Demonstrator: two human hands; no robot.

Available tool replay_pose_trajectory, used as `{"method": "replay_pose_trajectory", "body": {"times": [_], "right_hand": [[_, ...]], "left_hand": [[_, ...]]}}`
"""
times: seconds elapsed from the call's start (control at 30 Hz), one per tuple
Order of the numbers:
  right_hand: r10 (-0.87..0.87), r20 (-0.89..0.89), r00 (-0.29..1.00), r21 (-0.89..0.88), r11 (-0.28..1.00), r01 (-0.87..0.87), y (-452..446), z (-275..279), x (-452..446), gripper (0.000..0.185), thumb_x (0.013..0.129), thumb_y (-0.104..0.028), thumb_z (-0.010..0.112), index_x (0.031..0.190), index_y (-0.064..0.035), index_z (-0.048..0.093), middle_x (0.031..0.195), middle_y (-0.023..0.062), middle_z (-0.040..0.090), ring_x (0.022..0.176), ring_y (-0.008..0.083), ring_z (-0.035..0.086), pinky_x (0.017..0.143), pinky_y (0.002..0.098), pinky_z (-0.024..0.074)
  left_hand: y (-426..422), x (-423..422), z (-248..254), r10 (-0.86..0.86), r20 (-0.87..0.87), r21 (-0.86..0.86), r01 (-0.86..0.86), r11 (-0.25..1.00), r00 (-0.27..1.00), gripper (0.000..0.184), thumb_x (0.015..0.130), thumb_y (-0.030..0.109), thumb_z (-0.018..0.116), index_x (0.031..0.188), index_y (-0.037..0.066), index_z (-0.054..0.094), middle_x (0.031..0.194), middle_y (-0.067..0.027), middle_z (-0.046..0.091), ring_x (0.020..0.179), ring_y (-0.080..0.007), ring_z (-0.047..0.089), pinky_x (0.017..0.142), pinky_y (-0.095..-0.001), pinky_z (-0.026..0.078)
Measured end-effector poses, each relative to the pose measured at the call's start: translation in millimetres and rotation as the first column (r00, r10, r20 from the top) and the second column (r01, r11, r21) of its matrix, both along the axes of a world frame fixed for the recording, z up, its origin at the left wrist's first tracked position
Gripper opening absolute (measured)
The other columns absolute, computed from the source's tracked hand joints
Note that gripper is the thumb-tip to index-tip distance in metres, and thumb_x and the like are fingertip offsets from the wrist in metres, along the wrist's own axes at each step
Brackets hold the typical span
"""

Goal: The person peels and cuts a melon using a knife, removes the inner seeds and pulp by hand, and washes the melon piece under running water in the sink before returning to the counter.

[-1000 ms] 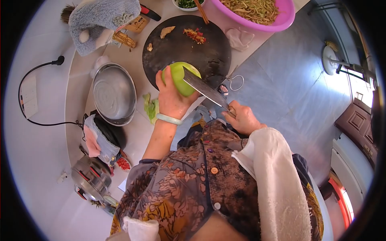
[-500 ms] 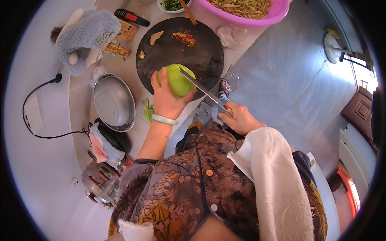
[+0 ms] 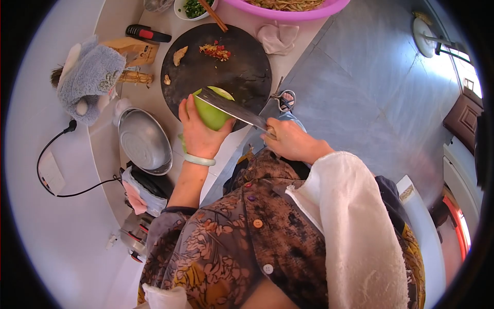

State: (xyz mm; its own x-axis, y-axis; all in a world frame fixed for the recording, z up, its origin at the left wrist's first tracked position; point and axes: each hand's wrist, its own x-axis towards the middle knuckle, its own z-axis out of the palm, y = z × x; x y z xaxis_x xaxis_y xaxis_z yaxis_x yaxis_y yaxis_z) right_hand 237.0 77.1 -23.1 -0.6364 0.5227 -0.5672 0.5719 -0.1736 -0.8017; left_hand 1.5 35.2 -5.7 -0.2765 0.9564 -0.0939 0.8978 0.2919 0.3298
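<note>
My left hand, with a pale bangle at its wrist, grips a round, smooth green vegetable over the near edge of the black round cutting board. Its exact kind is not clear. Closed round a handle, my right hand holds a kitchen knife. The blade lies slanted across the vegetable's upper side, and how deep it goes cannot be made out. Farther back on the board are chopped red and yellow bits and a tan piece like ginger.
Left of the board stands a metal basin. A white bowl of chopped greens, chopsticks and a pink basin are at the back. Scissors stick out at the board's right edge.
The blade has turned to show its broad face and now reaches farther across the vegetable. My right hand has moved up and left. The whole view has shifted slightly.
</note>
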Motion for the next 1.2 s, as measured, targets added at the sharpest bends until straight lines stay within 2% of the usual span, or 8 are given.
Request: {"method": "replay_pose_trajectory", "body": {"times": [0.4,0.53,0.77,0.9,1.03,1.13,1.17,1.2], "right_hand": [[-0.024,-0.008,1.000,-0.033,0.999,0.024,-2.0,0.7,9.2,0.028,0.092,-0.023,0.060,0.094,0.0047,0.057,0.079,0.0266,0.065,0.078,0.0430,0.064,0.072,0.0479,0.0498],[-0.021,-0.043,0.999,-0.025,0.999,0.020,6.5,-12.8,-5.5,0.027,0.090,-0.021,0.061,0.093,0.0055,0.057,0.079,0.0259,0.065,0.079,0.0442,0.064,0.073,0.0476,0.0502],[0.119,-0.138,0.983,0.045,0.992,-0.114,36.4,-30.4,-42.5,0.030,0.090,-0.023,0.059,0.094,0.0070,0.061,0.089,0.0290,0.066,0.090,0.0444,0.065,0.081,0.0474,0.0513],[-0.022,-0.062,0.998,-0.063,0.998,0.018,27.8,-17.8,-34.9,0.033,0.090,-0.027,0.060,0.094,0.0053,0.061,0.092,0.0276,0.065,0.095,0.0439,0.064,0.083,0.0459,0.0513],[-0.011,-0.003,1.000,-0.100,0.995,0.011,12.8,-16.3,-21.5,0.036,0.093,-0.028,0.053,0.098,0.0062,0.063,0.101,0.0278,0.066,0.096,0.0442,0.064,0.084,0.0483,0.0514],[0.111,-0.056,0.992,0.038,0.993,-0.109,31.6,-6.7,-30.0,0.036,0.093,-0.027,0.052,0.099,0.0066,0.063,0.102,0.0279,0.066,0.096,0.0442,0.064,0.086,0.0483,0.0515],[0.196,-0.052,0.979,0.172,0.968,-0.185,28.0,-39.8,-46.4,0.035,0.092,-0.028,0.055,0.099,0.0054,0.064,0.101,0.0274,0.066,0.097,0.0438,0.064,0.086,0.0480,0.0516],[0.135,-0.044,0.990,0.132,0.983,-0.128,24.5,-47.1,-50.1,0.035,0.090,-0.028,0.057,0.098,0.0053,0.063,0.098,0.0275,0.066,0.096,0.0439,0.064,0.086,0.0477,0.0514]], "left_hand": [[11.2,7.5,11.7,0.034,0.037,-0.098,-0.030,0.995,0.999,0.103,0.062,0.038,0.085,0.141,-0.002,0.034,0.142,-0.0293,0.034,0.124,-0.0444,0.048,0.099,-0.0461,0.047],[5.6,-2.1,2.7,-0.015,0.010,-0.041,0.015,0.999,1.000,0.102,0.062,0.039,0.084,0.141,-0.001,0.035,0.141,-0.0293,0.035,0.123,-0.0449,0.048,0.099,-0.0464,0.047],[8.3,-3.3,-2.0,-0.056,-0.012,-0.058,0.055,0.997,0.998,0.101,0.064,0.042,0.083,0.141,-0.001,0.034,0.138,-0.0300,0.038,0.122,-0.0460,0.048,0.099,-0.0468,0.047],[12.4,-3.8,0.5,-0.051,-0.026,-0.047,0.050,0.998,0.998,0.100,0.065,0.042,0.082,0.140,-0.003,0.035,0.139,-0.0295,0.038,0.122,-0.0454,0.048,0.099,-0.0467,0.047],[14.6,-5.7,3.8,-0.056,-0.002,-0.055,0.056,0.997,0.998,0.099,0.065,0.042,0.082,0.139,-0.005,0.036,0.139,-0.0303,0.038,0.124,-0.0452,0.047,0.099,-0.0464,0.046],[11.4,-8.6,0.2,-0.110,0.004,-0.054,0.110,0.992,0.994,0.100,0.064,0.041,0.083,0.139,-0.004,0.036,0.139,-0.0304,0.037,0.125,-0.0453,0.046,0.099,-0.0467,0.046],[10.8,-10.3,0.8,-0.128,0.002,-0.049,0.128,0.991,0.992,0.101,0.064,0.041,0.084,0.139,-0.004,0.035,0.140,-0.0304,0.037,0.125,-0.0454,0.045,0.099,-0.0469,0.046],[8.8,-10.3,2.7,-0.148,0.004,-0.042,0.148,0.988,0.989,0.101,0.063,0.041,0.084,0.140,-0.003,0.035,0.140,-0.0304,0.036,0.125,-0.0456,0.045,0.099,-0.0472,0.046]]}}
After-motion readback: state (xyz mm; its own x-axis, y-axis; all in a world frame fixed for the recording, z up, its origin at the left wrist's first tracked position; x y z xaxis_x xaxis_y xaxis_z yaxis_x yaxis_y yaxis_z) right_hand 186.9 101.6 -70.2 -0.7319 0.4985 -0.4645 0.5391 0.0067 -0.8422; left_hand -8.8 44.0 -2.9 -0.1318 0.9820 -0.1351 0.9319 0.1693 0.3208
